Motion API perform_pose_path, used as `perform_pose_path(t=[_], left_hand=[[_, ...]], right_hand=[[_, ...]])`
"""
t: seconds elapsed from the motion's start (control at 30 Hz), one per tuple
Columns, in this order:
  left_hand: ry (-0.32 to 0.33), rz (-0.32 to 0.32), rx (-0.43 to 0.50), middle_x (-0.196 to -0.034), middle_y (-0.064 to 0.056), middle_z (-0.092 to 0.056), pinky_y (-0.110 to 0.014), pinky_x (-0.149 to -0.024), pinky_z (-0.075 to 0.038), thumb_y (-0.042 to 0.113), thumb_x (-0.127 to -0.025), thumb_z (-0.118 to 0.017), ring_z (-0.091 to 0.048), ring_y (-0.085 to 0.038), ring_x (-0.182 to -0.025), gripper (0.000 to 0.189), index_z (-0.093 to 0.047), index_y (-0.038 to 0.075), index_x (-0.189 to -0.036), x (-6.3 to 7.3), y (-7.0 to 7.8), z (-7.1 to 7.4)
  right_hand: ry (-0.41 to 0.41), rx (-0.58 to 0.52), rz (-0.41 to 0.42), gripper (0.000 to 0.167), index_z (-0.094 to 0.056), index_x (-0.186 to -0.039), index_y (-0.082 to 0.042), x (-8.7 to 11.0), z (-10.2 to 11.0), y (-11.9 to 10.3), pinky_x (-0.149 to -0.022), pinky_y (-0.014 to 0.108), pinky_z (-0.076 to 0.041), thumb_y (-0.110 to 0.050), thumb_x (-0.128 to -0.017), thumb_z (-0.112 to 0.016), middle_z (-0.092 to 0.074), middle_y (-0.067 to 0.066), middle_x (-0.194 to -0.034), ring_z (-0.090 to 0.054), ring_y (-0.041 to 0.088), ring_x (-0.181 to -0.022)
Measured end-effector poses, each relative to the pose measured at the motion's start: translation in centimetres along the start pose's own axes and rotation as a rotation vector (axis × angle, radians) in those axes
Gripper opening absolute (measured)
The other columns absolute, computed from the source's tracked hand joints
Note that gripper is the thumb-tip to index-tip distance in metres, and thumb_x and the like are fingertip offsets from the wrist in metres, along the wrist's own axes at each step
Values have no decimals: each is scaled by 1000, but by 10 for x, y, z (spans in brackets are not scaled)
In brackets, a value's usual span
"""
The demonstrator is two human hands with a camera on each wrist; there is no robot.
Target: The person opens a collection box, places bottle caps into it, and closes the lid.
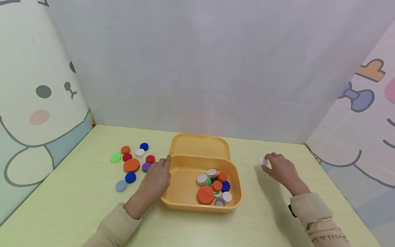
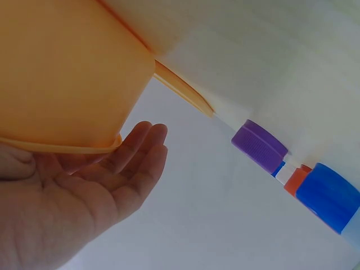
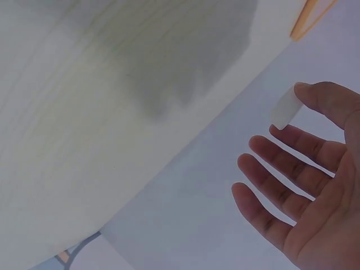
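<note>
My left hand (image 1: 156, 176) rests at the left rim of an orange plastic box (image 1: 182, 207). In the left wrist view its fingers (image 2: 140, 169) lie loosely bent along the rim, and part of the hand is hidden behind it. Inside the box, mostly on its right side, are several bottle caps, among them a large orange cap (image 1: 205, 195). To the right of the box, above the table, my right hand (image 1: 284, 171) pinches a white bottle cap (image 3: 286, 108) between thumb and index fingertip. Its other fingers are spread and hold nothing.
Behind the box lies its orange lid (image 1: 200, 145). Left of the left hand several caps are scattered on the table (image 1: 77, 206), including a purple cap (image 1: 146, 167), a blue cap (image 1: 131, 177) and a green cap (image 1: 116, 157). A pale curtain (image 1: 197, 68) stands behind.
</note>
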State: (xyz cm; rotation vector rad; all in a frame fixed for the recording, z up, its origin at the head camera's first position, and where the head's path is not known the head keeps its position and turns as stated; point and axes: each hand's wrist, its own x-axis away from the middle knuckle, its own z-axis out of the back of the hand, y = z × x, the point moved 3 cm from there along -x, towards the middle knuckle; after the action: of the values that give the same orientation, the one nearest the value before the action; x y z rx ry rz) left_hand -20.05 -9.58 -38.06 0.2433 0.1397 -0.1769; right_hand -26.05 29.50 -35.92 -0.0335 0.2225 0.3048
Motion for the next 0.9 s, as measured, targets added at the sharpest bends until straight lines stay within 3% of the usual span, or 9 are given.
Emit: perform_pose_path(t=[0.2,0.47,0.67,0.9], left_hand=[[-2,1,3,-124,-17,-51,-41,-89,-49,13,-89,-54,-52,-28,-106,56,-34,0,-139,0,0,0],[-1,-2,-2,-124,-17,-51,-40,-89,-50,14,-89,-54,-52,-28,-106,56,-33,0,-139,-1,0,0],[4,-4,0,-123,-17,-51,-40,-89,-50,14,-88,-55,-52,-28,-106,57,-34,0,-139,-1,0,0],[8,-11,-4,-123,-17,-52,-40,-89,-49,13,-88,-55,-53,-28,-105,56,-35,-1,-138,-2,0,0]], right_hand=[[91,8,80,28,-61,-96,-3,-2,13,-33,-55,42,-47,-21,-76,-70,-63,14,-96,-57,31,-80],[148,30,195,30,-62,-95,-7,1,27,-81,-56,34,-48,-22,-73,-75,-63,7,-97,-56,24,-80],[157,51,281,33,-62,-97,-9,6,31,-112,-60,33,-49,-26,-72,-76,-63,6,-98,-57,23,-84],[113,66,352,34,-63,-100,-11,12,23,-135,-64,30,-47,-31,-74,-74,-63,3,-99,-55,19,-86]])
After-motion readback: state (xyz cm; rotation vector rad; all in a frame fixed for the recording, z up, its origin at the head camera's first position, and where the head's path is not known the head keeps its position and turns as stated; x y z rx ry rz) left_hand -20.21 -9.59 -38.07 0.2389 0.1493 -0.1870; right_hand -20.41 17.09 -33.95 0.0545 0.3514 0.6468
